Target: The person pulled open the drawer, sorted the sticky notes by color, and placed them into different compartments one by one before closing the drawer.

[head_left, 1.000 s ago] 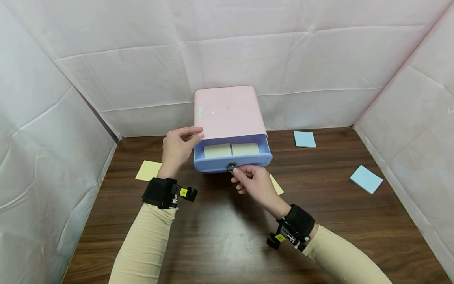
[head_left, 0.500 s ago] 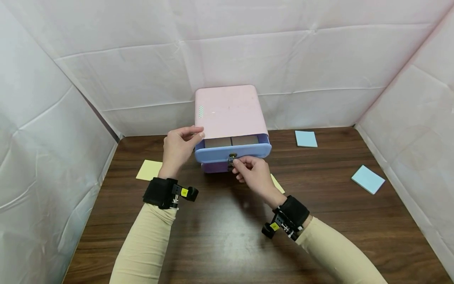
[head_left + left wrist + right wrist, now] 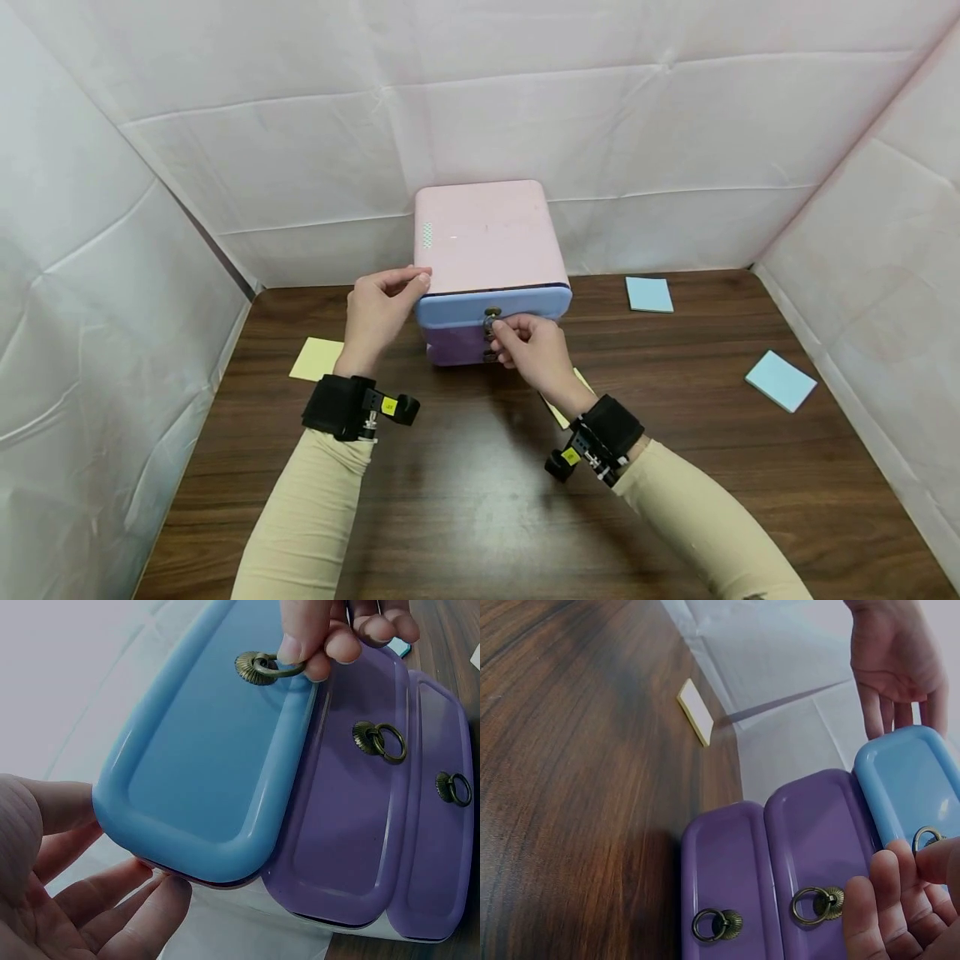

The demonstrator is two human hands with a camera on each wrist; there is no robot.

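Nearest you runs the dark wooden table (image 3: pixel 465 500), and the pink drawer cabinet (image 3: pixel 486 233) stands at its far edge, against the creased white sheeting (image 3: pixel 300 125) that walls the space on three sides. Your right hand (image 3: pixel 528 350) pinches the brass ring pull (image 3: pixel 259 667) of the cabinet's blue top drawer (image 3: pixel 210 750), which sits nearly flush above two purple drawers (image 3: pixel 352 825). Your left hand (image 3: pixel 375 312) rests with straight fingers on the cabinet's left top corner. Left of the cabinet lies a yellow note pad (image 3: pixel 317 360); well to its right lie two blue pads (image 3: pixel 649 294) (image 3: pixel 780 380).
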